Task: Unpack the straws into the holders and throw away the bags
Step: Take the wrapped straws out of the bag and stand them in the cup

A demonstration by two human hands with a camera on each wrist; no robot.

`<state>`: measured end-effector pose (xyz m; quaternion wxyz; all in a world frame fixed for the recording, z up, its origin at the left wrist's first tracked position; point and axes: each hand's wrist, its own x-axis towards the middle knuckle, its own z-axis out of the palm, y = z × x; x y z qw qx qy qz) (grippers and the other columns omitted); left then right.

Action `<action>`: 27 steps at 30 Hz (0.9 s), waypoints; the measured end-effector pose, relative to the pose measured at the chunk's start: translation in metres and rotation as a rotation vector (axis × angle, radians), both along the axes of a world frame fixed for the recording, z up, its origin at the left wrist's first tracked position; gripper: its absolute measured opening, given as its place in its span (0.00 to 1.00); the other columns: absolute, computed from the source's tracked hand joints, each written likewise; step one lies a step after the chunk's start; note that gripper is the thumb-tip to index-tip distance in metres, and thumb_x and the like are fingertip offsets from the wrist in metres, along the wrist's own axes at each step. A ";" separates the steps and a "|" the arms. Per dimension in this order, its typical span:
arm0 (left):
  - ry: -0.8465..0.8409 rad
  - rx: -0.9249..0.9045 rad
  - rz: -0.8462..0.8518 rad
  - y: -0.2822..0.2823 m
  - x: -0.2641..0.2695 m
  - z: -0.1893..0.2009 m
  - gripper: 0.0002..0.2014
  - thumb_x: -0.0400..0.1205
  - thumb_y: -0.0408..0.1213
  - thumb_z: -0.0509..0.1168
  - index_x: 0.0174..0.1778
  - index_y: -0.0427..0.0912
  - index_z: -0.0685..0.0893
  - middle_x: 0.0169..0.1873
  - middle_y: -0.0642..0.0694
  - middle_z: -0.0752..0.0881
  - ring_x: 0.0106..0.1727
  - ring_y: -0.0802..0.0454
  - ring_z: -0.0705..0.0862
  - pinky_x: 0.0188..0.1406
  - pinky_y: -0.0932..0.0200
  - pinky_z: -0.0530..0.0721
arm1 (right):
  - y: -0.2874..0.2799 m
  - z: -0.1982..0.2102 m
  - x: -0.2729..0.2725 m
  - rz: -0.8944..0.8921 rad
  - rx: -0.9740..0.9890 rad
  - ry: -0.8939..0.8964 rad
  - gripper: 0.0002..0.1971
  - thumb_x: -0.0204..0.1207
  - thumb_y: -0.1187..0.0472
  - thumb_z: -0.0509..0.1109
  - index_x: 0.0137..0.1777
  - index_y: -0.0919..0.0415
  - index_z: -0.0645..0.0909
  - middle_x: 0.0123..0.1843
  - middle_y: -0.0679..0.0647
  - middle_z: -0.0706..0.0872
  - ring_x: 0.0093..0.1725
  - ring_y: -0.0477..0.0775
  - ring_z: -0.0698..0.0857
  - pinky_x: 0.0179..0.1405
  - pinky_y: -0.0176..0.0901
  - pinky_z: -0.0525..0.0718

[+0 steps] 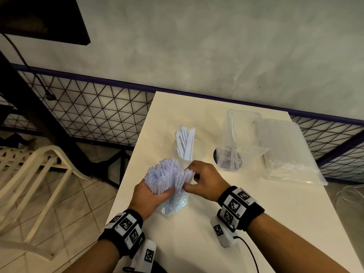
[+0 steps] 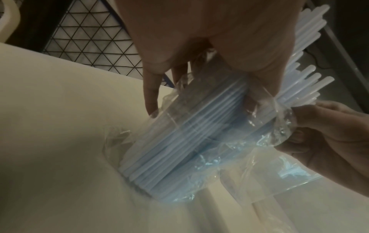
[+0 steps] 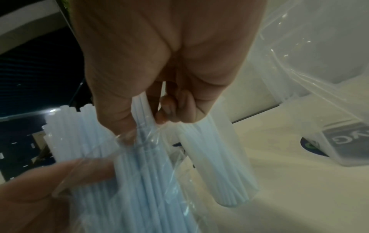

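Note:
A thick bundle of pale blue straws [image 1: 167, 174] stands on end on the white table [image 1: 275, 223], its lower half still inside a crumpled clear bag [image 1: 174, 203]. My left hand [image 1: 155, 194] grips the bundle and bag from the left; the left wrist view shows its fingers [image 2: 151, 94] wrapped over the plastic [image 2: 199, 134]. My right hand [image 1: 195, 180] pinches a few straws [image 3: 141, 110] at the bundle's right side, by the bag's mouth [image 3: 139, 137]. Behind them a clear holder [image 1: 186, 148] [image 3: 219, 165] has several straws in it.
A second clear holder [image 1: 229, 156] with a lettered base [image 3: 343, 138] stands right of the first. A sealed bag of straws [image 1: 285, 150] lies at the far right of the table. A cream plastic chair [image 1: 39, 174] and a wire-mesh fence [image 1: 94, 111] are to the left.

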<state>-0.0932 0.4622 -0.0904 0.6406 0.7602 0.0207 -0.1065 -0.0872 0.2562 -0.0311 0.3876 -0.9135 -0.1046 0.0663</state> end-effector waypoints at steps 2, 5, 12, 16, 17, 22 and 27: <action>0.006 0.001 -0.003 0.000 0.000 0.000 0.32 0.58 0.47 0.85 0.59 0.51 0.84 0.50 0.53 0.90 0.51 0.61 0.89 0.51 0.61 0.87 | 0.002 0.000 -0.003 -0.006 0.040 -0.021 0.06 0.66 0.64 0.79 0.37 0.59 0.83 0.37 0.49 0.79 0.32 0.41 0.76 0.33 0.26 0.70; -0.002 -0.006 -0.006 0.000 0.000 0.000 0.33 0.59 0.47 0.85 0.60 0.50 0.84 0.51 0.54 0.90 0.52 0.62 0.89 0.50 0.65 0.86 | 0.004 0.002 -0.005 -0.048 0.160 -0.018 0.08 0.67 0.67 0.77 0.36 0.54 0.81 0.33 0.45 0.80 0.30 0.43 0.74 0.32 0.29 0.72; -0.022 0.008 -0.002 -0.001 -0.002 0.000 0.37 0.53 0.55 0.80 0.60 0.49 0.84 0.51 0.55 0.90 0.52 0.61 0.88 0.49 0.67 0.85 | 0.003 0.004 -0.004 -0.082 0.190 0.063 0.09 0.71 0.68 0.75 0.50 0.61 0.86 0.42 0.57 0.90 0.37 0.45 0.83 0.40 0.40 0.84; -0.017 0.032 -0.001 -0.001 -0.002 0.000 0.31 0.59 0.46 0.85 0.59 0.52 0.84 0.50 0.57 0.89 0.53 0.63 0.88 0.47 0.70 0.83 | 0.002 0.005 -0.002 -0.065 0.193 0.052 0.05 0.73 0.67 0.77 0.48 0.64 0.87 0.41 0.59 0.90 0.36 0.46 0.84 0.40 0.39 0.84; -0.018 0.036 -0.004 -0.001 -0.002 0.000 0.30 0.62 0.43 0.85 0.59 0.52 0.83 0.51 0.57 0.89 0.53 0.63 0.87 0.47 0.71 0.83 | 0.002 0.005 -0.001 -0.062 0.178 0.035 0.05 0.73 0.67 0.78 0.47 0.64 0.87 0.41 0.59 0.90 0.36 0.48 0.84 0.40 0.39 0.83; -0.024 0.030 -0.003 -0.001 -0.002 0.000 0.29 0.63 0.39 0.84 0.60 0.52 0.83 0.52 0.56 0.89 0.54 0.63 0.87 0.46 0.74 0.83 | 0.002 0.008 0.000 -0.006 0.116 -0.027 0.03 0.75 0.65 0.75 0.44 0.63 0.84 0.37 0.54 0.88 0.35 0.47 0.82 0.37 0.32 0.78; -0.022 0.033 -0.014 0.000 -0.002 0.003 0.29 0.60 0.45 0.84 0.54 0.59 0.81 0.51 0.61 0.88 0.51 0.73 0.85 0.45 0.79 0.80 | 0.001 0.013 0.002 -0.022 0.107 -0.054 0.04 0.74 0.65 0.73 0.40 0.65 0.83 0.35 0.58 0.87 0.35 0.53 0.83 0.38 0.45 0.81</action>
